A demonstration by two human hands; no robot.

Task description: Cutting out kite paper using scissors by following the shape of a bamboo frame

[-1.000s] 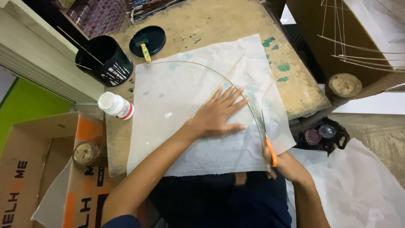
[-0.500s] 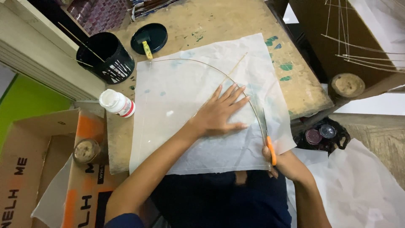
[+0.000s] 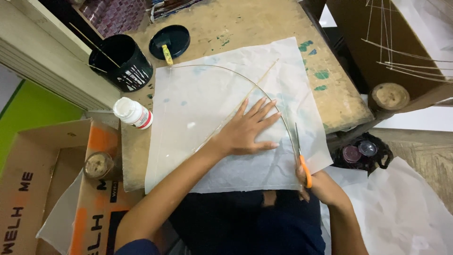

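Pressing left hand (image 3: 245,134) on white paper (image 3: 207,118), right hand (image 3: 321,186) gripping scissors (image 3: 302,156)

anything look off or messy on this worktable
The thin white paper sheet is crumpled and smudged with faint blue-green, and green paint blotches stain the worn wooden tabletop beside it. No fresh spill or breakage shows.

black bucket (image 3: 123,63) with thin sticks and a dark round lid (image 3: 170,41) at the table's far left. white bottle (image 3: 133,113) lies near the left edge; cardboard box (image 3: 52,189) stands below.
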